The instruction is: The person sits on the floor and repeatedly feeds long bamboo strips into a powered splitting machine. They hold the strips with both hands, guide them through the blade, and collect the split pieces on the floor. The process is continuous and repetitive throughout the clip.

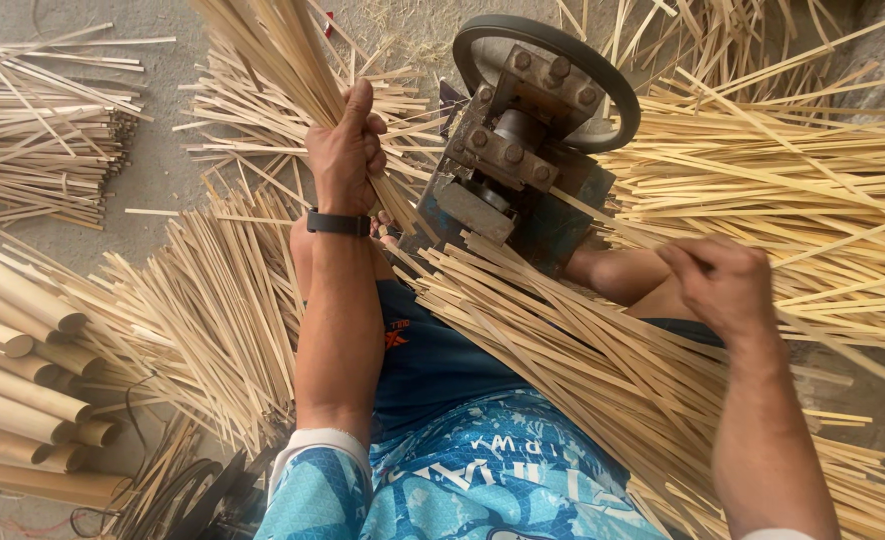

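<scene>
My left hand [348, 150], with a black band on the wrist, is closed around a thick bundle of pale bamboo strips [273, 50] that rises toward the top of the view. Its lower ends reach down beside a blue metal machine [508, 165] with bolted steel plates and a dark wheel [553, 60]. My right hand [723, 285] pinches thin bamboo strips from a long sheaf [603, 370] lying across my lap, to the right of the machine.
Loose bamboo strips cover the floor on the left [203, 310] and right [793, 190]. A stacked pile of strips [48, 150] lies at the far left. Round bamboo culms [18, 360] are heaped at the lower left. Dark cables lie near my left knee.
</scene>
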A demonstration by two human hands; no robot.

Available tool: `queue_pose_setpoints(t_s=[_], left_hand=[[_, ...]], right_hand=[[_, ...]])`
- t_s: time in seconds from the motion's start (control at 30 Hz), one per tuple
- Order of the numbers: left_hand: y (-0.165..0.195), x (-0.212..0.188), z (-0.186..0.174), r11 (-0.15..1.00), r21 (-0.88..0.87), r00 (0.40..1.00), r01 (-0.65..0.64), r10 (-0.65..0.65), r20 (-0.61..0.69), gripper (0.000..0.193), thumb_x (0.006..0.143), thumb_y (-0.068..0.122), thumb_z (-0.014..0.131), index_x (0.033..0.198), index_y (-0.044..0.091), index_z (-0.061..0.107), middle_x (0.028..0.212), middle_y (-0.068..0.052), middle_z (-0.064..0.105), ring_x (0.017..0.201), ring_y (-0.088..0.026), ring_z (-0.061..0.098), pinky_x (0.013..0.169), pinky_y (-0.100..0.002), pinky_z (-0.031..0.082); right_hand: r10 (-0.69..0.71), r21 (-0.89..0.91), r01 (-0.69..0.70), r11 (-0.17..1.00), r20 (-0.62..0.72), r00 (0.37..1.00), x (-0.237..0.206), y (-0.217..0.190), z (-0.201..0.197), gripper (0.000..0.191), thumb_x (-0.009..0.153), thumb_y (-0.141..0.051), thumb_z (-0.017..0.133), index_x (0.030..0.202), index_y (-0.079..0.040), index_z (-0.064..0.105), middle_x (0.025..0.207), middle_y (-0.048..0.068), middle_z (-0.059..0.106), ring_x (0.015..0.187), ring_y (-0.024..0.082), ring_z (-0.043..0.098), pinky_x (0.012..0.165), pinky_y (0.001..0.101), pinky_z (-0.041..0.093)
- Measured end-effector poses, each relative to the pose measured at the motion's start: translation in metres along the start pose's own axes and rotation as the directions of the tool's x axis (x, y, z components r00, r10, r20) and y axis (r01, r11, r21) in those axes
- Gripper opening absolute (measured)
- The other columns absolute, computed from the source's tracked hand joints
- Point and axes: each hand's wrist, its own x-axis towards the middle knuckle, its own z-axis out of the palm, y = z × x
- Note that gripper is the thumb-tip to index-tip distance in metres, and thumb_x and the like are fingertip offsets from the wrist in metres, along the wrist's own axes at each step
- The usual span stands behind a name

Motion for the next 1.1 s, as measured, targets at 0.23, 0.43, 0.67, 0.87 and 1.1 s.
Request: queue_pose_setpoints(t_s=[0.23, 0.43, 0.67, 0.87, 1.1], left_hand=[[-0.018, 0.002, 0.004, 0.989, 0.125, 0.996, -0.08, 0.083, -0.016, 0.047, 0.089, 0.029, 0.085, 0.118, -0.005, 0.071, 0.067, -0.001, 0.051, 0.041, -0.005, 0.041, 0.035, -0.023, 0.035], [-0.019, 0.009, 0.005, 0.984, 0.175, 0.991, -0.034, 0.056, -0.12, 0.05, 0.085, 0.031, 0.084, 0.116, -0.006, 0.069, 0.081, -0.012, 0.069, 0.04, -0.006, 0.045, 0.032, -0.024, 0.039], [-0.026, 0.009, 0.005, 0.985, 0.173, 0.993, -0.027, 0.046, -0.108, 0.052, 0.086, 0.034, 0.081, 0.117, -0.005, 0.067, 0.089, -0.016, 0.072, 0.041, -0.004, 0.046, 0.032, -0.022, 0.042], [-0.031, 0.009, 0.004, 0.987, 0.158, 0.996, -0.034, 0.047, -0.078, 0.051, 0.088, 0.033, 0.081, 0.117, -0.006, 0.066, 0.088, -0.014, 0.067, 0.042, -0.005, 0.045, 0.032, -0.023, 0.041], [-0.029, 0.008, 0.004, 0.991, 0.132, 0.996, -0.024, 0.035, -0.08, 0.051, 0.089, 0.032, 0.08, 0.118, -0.006, 0.065, 0.089, -0.014, 0.068, 0.044, -0.004, 0.045, 0.033, -0.022, 0.04]], right_hand=[[-0.183, 0.128, 0.189, 0.974, -0.06, 0.981, 0.04, -0.045, 0.044, 0.014, 0.1, -0.019, 0.075, 0.104, -0.007, 0.08, 0.084, 0.014, 0.072, 0.074, 0.026, 0.069, 0.066, 0.0373, 0.053], [0.137, 0.088, -0.153, 0.984, 0.166, 0.977, 0.026, -0.031, 0.035, 0.023, 0.1, -0.028, 0.074, 0.099, -0.006, 0.079, 0.069, 0.014, 0.069, 0.061, 0.025, 0.065, 0.06, 0.0398, 0.051], [0.204, 0.137, -0.288, 0.948, 0.435, 0.877, -0.022, -0.028, 0.049, 0.045, 0.078, -0.039, 0.084, 0.111, -0.009, 0.074, 0.084, 0.01, 0.077, 0.073, 0.016, 0.071, 0.068, 0.032, 0.057], [0.139, 0.174, -0.218, 0.96, 0.381, 0.914, -0.04, -0.018, 0.054, 0.023, 0.083, -0.027, 0.082, 0.101, -0.012, 0.082, 0.09, 0.003, 0.08, 0.07, 0.016, 0.073, 0.068, 0.0304, 0.058], [-0.167, 0.241, 0.131, 0.961, 0.134, 0.977, -0.029, 0.029, 0.021, 0.013, 0.093, -0.024, 0.076, 0.099, -0.013, 0.081, 0.087, 0.004, 0.079, 0.067, 0.01, 0.072, 0.059, 0.0268, 0.056]])
